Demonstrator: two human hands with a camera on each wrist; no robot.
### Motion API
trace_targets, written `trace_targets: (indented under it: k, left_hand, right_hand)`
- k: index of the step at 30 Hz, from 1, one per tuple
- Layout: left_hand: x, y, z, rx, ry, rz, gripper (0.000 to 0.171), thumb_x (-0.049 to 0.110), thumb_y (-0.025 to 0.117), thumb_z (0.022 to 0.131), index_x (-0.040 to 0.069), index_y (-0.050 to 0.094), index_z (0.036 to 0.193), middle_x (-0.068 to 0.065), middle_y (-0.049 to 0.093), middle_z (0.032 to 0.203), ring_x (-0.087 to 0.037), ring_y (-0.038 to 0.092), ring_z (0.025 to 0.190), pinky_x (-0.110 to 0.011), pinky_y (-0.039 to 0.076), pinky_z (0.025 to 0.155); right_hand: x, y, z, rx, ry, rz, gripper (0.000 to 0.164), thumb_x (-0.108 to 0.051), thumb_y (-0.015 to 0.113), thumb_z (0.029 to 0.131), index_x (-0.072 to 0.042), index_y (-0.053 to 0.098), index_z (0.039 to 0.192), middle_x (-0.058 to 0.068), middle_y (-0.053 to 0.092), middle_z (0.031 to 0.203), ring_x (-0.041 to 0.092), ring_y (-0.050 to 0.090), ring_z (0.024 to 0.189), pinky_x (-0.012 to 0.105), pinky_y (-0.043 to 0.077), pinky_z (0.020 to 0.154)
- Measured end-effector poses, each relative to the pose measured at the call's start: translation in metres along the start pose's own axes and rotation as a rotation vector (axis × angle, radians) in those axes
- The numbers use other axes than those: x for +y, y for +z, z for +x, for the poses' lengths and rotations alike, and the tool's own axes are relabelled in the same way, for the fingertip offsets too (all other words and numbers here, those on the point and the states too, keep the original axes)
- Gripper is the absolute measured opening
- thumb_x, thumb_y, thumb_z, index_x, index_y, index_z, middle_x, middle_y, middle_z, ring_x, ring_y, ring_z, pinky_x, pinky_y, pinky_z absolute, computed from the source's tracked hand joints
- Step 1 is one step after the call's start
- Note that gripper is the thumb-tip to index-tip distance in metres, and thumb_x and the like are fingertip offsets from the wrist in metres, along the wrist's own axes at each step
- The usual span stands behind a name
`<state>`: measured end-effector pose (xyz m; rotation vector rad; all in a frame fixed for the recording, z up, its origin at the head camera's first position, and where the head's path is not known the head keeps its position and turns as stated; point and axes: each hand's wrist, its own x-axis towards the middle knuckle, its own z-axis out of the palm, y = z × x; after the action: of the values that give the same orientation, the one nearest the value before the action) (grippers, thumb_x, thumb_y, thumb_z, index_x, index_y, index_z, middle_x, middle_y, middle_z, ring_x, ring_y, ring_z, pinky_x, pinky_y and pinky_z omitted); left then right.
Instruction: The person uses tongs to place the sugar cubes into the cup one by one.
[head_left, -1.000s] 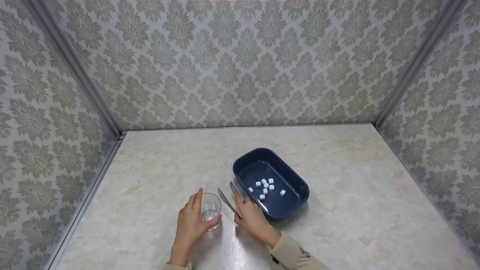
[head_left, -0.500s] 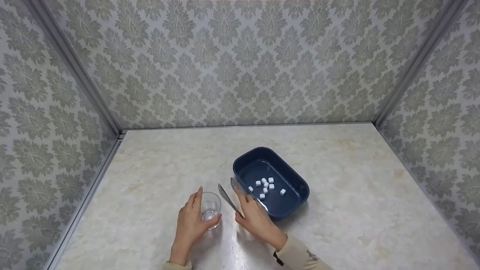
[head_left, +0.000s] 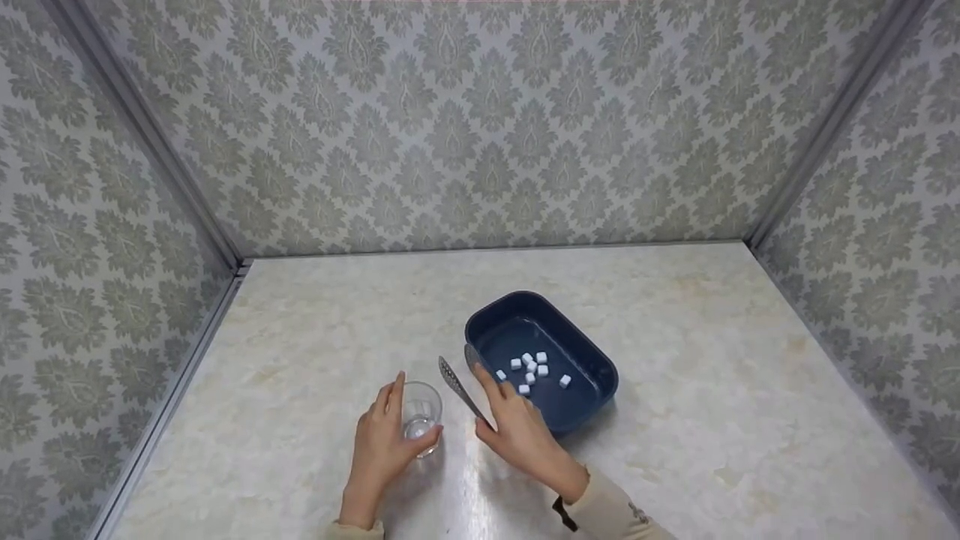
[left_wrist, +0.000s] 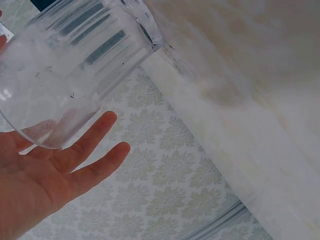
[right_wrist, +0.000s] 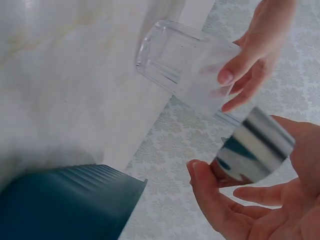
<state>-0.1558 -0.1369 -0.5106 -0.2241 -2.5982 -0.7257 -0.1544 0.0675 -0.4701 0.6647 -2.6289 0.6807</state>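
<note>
My left hand (head_left: 381, 442) holds a clear drinking glass (head_left: 424, 401), its thumb and fingers on opposite sides near the rim. In the left wrist view, two fingers stand off the glass (left_wrist: 100, 45). The glass is upright on the table. My right hand (head_left: 529, 439) grips metal tongs (head_left: 459, 386), whose perforated ends are spread apart with nothing between them. One end lies over the left rim of the dark blue basin; the other is between basin and glass. Several small white cubes (head_left: 542, 370) lie on the basin floor, partly behind my right fingers.
The deep blue basin (head_left: 574, 341) stands at an angle just right of the glass. Both rest on a pale marbled table (head_left: 337, 315). Patterned wall panels (head_left: 487, 135) enclose the table at the back and both sides.
My right hand has moved a little away from me and to the right with the tongs, so one tong end now overlaps the basin rim. The left hand and glass stay put.
</note>
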Motion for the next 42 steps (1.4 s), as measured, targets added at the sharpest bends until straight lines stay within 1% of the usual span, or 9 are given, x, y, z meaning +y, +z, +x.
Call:
trace_targets:
  k: [8, 12, 19, 23, 27, 30, 33, 36, 42]
  left_hand:
    - [0.000, 0.000, -0.001, -0.030, -0.037, -0.016, 0.091, 0.047, 0.072, 0.064, 0.002, 0.036, 0.134, -0.018, 0.051, 0.118, -0.037, 0.059, 0.092, -0.050, 0.047, 0.077]
    - [0.001, 0.000, 0.000, -0.050, -0.056, -0.011, 0.092, 0.048, 0.072, 0.064, 0.004, 0.035, 0.135, -0.017, 0.051, 0.120, -0.037, 0.059, 0.093, -0.050, 0.046, 0.078]
    - [0.001, 0.000, 0.000, -0.055, -0.071, -0.024, 0.092, 0.048, 0.072, 0.063, 0.005, 0.035, 0.135, -0.017, 0.051, 0.120, -0.037, 0.058, 0.093, -0.050, 0.045, 0.078]
    - [0.001, 0.001, 0.000, -0.053, -0.073, -0.025, 0.092, 0.047, 0.073, 0.063, 0.006, 0.035, 0.136, -0.016, 0.050, 0.120, -0.037, 0.058, 0.093, -0.051, 0.045, 0.078]
    - [0.000, 0.001, 0.000, -0.052, -0.071, -0.021, 0.092, 0.047, 0.073, 0.063, 0.006, 0.035, 0.136, -0.016, 0.050, 0.120, -0.036, 0.058, 0.093, -0.051, 0.045, 0.078]
    - [0.000, 0.001, 0.000, -0.053, -0.066, -0.021, 0.092, 0.047, 0.073, 0.063, 0.005, 0.035, 0.136, -0.017, 0.051, 0.120, -0.037, 0.058, 0.093, -0.051, 0.045, 0.078]
    - [0.000, 0.001, 0.000, -0.054, -0.066, -0.024, 0.091, 0.046, 0.073, 0.063, 0.005, 0.035, 0.136, -0.016, 0.051, 0.120, -0.036, 0.058, 0.094, -0.051, 0.045, 0.078]
    - [0.000, 0.001, 0.000, -0.052, -0.070, -0.030, 0.092, 0.046, 0.073, 0.063, 0.006, 0.034, 0.136, -0.016, 0.051, 0.120, -0.036, 0.058, 0.094, -0.051, 0.045, 0.079]
    - [0.001, 0.001, -0.001, -0.056, -0.084, -0.028, 0.093, 0.046, 0.073, 0.062, 0.007, 0.034, 0.137, -0.015, 0.050, 0.121, -0.036, 0.058, 0.095, -0.050, 0.045, 0.080]
  right_hand:
    - [0.001, -0.009, 0.000, 0.038, -0.010, -0.013, 0.067, -0.015, 0.067, 0.072, -0.006, 0.039, 0.133, 0.011, 0.057, 0.086, 0.021, 0.055, 0.058, 0.034, 0.046, 0.051]
    - [0.003, -0.013, 0.000, 0.048, -0.008, 0.005, 0.068, -0.015, 0.067, 0.072, -0.006, 0.039, 0.133, 0.012, 0.058, 0.087, 0.021, 0.055, 0.059, 0.033, 0.046, 0.051]
    - [0.007, -0.024, 0.002, 0.036, 0.032, 0.035, 0.068, -0.015, 0.065, 0.075, -0.006, 0.035, 0.135, 0.014, 0.059, 0.092, 0.017, 0.054, 0.059, 0.029, 0.045, 0.050]
    - [0.012, -0.028, 0.002, 0.061, 0.035, 0.036, 0.068, -0.015, 0.066, 0.075, -0.006, 0.035, 0.136, 0.015, 0.059, 0.095, 0.015, 0.052, 0.059, 0.027, 0.044, 0.051]
    - [0.017, -0.032, 0.003, 0.104, 0.024, -0.003, 0.068, -0.017, 0.067, 0.075, -0.005, 0.037, 0.134, 0.009, 0.058, 0.087, 0.011, 0.047, 0.057, 0.024, 0.039, 0.048]
    - [0.022, -0.035, 0.003, 0.139, 0.017, -0.029, 0.067, -0.018, 0.068, 0.074, -0.005, 0.039, 0.133, 0.005, 0.056, 0.080, 0.010, 0.045, 0.057, 0.023, 0.038, 0.049]
    - [0.028, -0.037, 0.003, 0.160, 0.021, -0.049, 0.066, -0.018, 0.069, 0.074, -0.007, 0.041, 0.133, 0.005, 0.058, 0.082, 0.012, 0.048, 0.062, 0.026, 0.041, 0.052]
    - [0.033, -0.039, 0.003, 0.152, 0.037, -0.054, 0.065, -0.018, 0.067, 0.076, -0.009, 0.040, 0.134, 0.005, 0.059, 0.085, 0.014, 0.049, 0.063, 0.029, 0.042, 0.055]
    - [0.044, -0.042, 0.002, 0.132, 0.067, -0.039, 0.060, -0.017, 0.063, 0.080, -0.006, 0.039, 0.134, 0.011, 0.061, 0.095, 0.010, 0.043, 0.057, 0.027, 0.041, 0.053]
